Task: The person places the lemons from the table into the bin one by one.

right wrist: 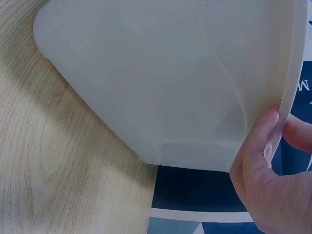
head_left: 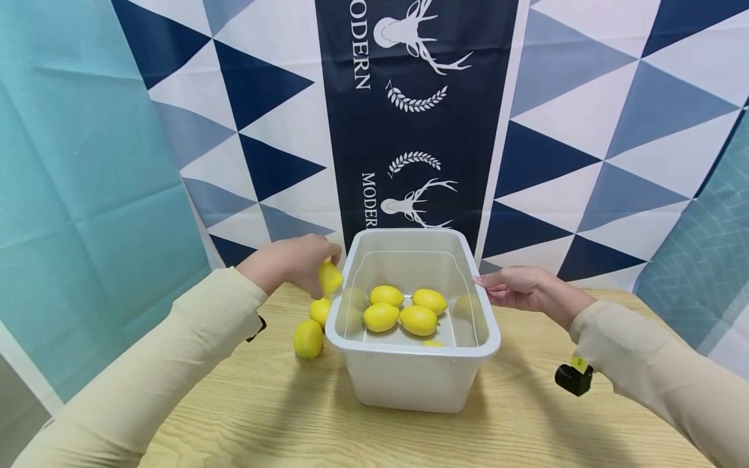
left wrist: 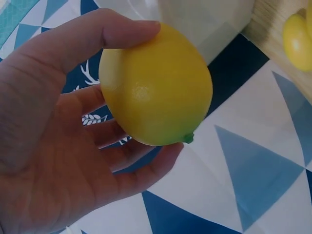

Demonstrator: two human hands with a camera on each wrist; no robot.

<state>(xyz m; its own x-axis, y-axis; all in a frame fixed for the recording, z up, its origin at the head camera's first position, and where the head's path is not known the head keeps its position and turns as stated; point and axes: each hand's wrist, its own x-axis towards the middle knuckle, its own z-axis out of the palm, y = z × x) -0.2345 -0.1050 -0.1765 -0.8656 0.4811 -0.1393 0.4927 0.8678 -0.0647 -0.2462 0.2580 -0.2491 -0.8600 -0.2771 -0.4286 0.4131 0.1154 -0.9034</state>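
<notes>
In the head view my left hand (head_left: 292, 259) holds a yellow lemon (head_left: 330, 278) just beside the left rim of a white plastic bin (head_left: 409, 380). The left wrist view shows that lemon (left wrist: 156, 87) between thumb and fingers, its green stem tip pointing away from the palm. My right hand (head_left: 521, 288) grips the bin's right rim; in the right wrist view, thumb and fingers lie on opposite sides of the bin's edge (right wrist: 287, 83). Several lemons (head_left: 418, 320) lie on the bin's floor, one partly hidden by the front wall.
Two more lemons rest on the wooden table (head_left: 246, 403) left of the bin: a nearer lemon (head_left: 307, 338) and one behind it (head_left: 320, 312). A patterned cloth (head_left: 562, 143) hangs behind the table, with a teal curtain (head_left: 88, 169) at the left.
</notes>
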